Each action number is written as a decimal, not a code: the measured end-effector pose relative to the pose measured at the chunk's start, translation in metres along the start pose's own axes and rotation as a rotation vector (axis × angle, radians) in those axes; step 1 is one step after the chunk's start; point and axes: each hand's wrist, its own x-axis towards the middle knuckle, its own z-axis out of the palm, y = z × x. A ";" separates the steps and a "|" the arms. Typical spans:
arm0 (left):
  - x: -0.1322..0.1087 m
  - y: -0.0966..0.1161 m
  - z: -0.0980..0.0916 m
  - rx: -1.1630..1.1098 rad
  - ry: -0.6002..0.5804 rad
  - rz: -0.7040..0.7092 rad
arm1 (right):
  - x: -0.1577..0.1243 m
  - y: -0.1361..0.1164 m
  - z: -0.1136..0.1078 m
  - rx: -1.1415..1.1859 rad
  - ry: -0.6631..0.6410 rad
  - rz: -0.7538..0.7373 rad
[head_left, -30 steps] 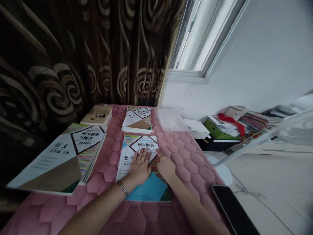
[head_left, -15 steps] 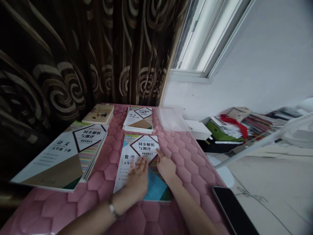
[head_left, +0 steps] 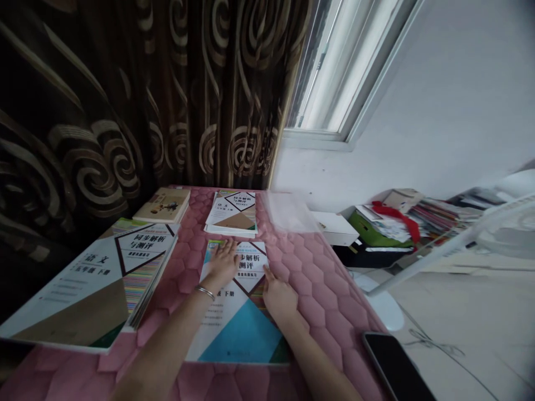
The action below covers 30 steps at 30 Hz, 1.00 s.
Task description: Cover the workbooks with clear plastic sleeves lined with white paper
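Note:
A workbook (head_left: 238, 328) with a white, blue and green cover lies face up on the pink padded surface in front of me. My left hand (head_left: 223, 263), a silver bangle at its wrist, rests flat on the upper left of the cover with fingers spread, hiding some of the printed characters. At the workbook's right edge is my right hand (head_left: 279, 295); its fingertips touch the cover and nothing is visibly gripped. Further left lies a similar workbook stack (head_left: 92, 284) with a brown and white cover. Beyond my hands sits a smaller-looking workbook stack (head_left: 232, 210).
A tan book (head_left: 163, 205) lies at the back left by the dark patterned curtain (head_left: 167, 94). The phone (head_left: 397, 365) is at the right front edge. A white box (head_left: 335, 228), piled papers (head_left: 376, 223) and a white fan (head_left: 443, 250) stand to the right.
My left hand has slid up the cover, from its lower left to its upper left, uncovering the blue part. My right hand stays at the right edge. The view has shifted slightly.

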 end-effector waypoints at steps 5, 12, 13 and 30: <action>-0.044 0.004 -0.002 0.089 0.016 0.018 | 0.000 0.000 -0.002 -0.009 -0.011 0.013; -0.158 0.067 0.016 -0.002 -0.002 0.358 | -0.002 -0.001 -0.003 -0.006 -0.014 -0.012; -0.166 0.059 0.013 0.013 0.001 0.367 | -0.002 0.000 -0.002 -0.011 -0.010 -0.014; -0.130 0.001 -0.020 0.157 -0.079 -0.137 | -0.003 -0.002 0.003 -0.016 0.028 -0.028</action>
